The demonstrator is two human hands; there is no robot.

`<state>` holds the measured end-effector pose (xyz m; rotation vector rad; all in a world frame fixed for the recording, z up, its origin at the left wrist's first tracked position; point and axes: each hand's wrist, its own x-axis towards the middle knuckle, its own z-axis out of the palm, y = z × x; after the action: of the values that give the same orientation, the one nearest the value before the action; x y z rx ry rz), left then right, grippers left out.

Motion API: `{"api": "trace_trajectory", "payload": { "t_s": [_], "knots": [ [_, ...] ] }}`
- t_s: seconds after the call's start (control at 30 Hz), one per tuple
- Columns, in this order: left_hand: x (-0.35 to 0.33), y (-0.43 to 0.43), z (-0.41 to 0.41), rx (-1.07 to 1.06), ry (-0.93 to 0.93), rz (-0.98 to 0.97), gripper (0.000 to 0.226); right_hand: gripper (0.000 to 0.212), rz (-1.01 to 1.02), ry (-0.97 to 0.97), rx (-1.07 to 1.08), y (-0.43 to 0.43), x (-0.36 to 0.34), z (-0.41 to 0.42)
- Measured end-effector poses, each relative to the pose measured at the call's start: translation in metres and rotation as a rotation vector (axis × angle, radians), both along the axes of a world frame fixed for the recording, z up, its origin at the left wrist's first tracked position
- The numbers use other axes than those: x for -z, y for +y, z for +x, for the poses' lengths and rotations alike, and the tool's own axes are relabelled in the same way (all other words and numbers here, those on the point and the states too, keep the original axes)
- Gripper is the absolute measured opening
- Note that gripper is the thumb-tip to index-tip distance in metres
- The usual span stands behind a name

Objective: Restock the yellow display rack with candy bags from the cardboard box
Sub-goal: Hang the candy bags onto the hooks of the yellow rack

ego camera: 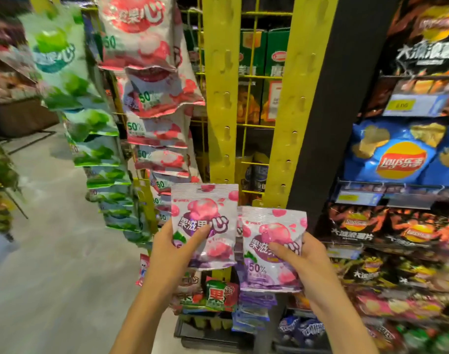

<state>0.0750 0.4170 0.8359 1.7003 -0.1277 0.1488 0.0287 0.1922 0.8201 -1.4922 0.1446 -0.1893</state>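
Observation:
My left hand (173, 247) grips a pink-and-white candy bag (205, 213) by its lower left, thumb across the front. My right hand (304, 256) holds a second, matching candy bag (269, 267) by its right side, slightly lower. Both bags are upright in front of the yellow display rack (222, 98), whose two hanging strips with hooks stand bare from the top down to the bags. To the left, the rack carries columns of hung pink bags (151, 103) and green bags (90, 139). The cardboard box is out of view.
Black shelves of crisp bags (392, 159) fill the right side. More candy bags (219, 295) hang low on the rack, beneath my hands. Grey shop floor (54, 251) opens to the left, with other blurred shelving at the far left.

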Motion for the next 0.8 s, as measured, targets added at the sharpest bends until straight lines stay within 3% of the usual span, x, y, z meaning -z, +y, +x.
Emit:
{"api": "trace_trajectory", "payload": {
  "t_s": [0.13, 0.37, 0.8],
  "knots": [
    [0.001, 0.029, 0.013, 0.003, 0.001, -0.05, 0.048, 0.031, -0.044, -0.004, 0.003, 0.029, -0.001, 0.01],
    [0.009, 0.06, 0.022, 0.018, 0.007, -0.103, 0.032, 0.028, -0.142, 0.001, 0.077, 0.051, 0.001, 0.031],
    [0.009, 0.062, 0.036, 0.027, 0.026, -0.095, 0.026, 0.026, -0.234, -0.075, 0.03, 0.045, -0.025, 0.082]
  ]
}}
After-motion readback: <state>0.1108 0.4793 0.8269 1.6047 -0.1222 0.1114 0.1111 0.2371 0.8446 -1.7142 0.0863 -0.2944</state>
